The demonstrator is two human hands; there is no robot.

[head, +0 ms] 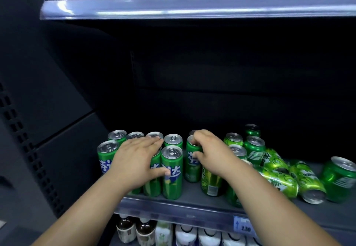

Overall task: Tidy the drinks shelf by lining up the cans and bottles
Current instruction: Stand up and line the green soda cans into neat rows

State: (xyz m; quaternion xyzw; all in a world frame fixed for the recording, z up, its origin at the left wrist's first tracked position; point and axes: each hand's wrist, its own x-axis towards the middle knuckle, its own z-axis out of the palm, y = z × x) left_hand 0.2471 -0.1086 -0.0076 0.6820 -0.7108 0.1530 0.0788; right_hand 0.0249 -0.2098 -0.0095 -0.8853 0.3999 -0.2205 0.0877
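- Head camera looks at the middle shelf [183,204], where the green drinks sit.
- One tall green can [191,170] stands on the shelf, just to the right of a neat group of tall cans [173,182] on the left side. There is a small gap between them.
- The right hand [212,153] holds this can. Its fingers curl over the top rim and the thumb presses the side, so the grip is snug around it.
- The left hand [138,157] lies flat on the tops of the neat group. The fingers are almost straight and the thumb touches the front of one can. It grips nothing and seems to keep the group steady.
- The step looks like putting the tall can in line with the group.
- The next move would be to slide the can left until it touches its neighbours. It has to stay upright, and the push must be gentle so the group does not tip.
- A yellow-green can [211,183] stands right under the right wrist and could get bumped.
- Further right, some short green cans [254,147] stand, but other fallen cans [277,180] lie on their sides. Those need standing up, so much of the job looks undone.
- Brown bottles [125,230] and a price tag [243,225] are below.
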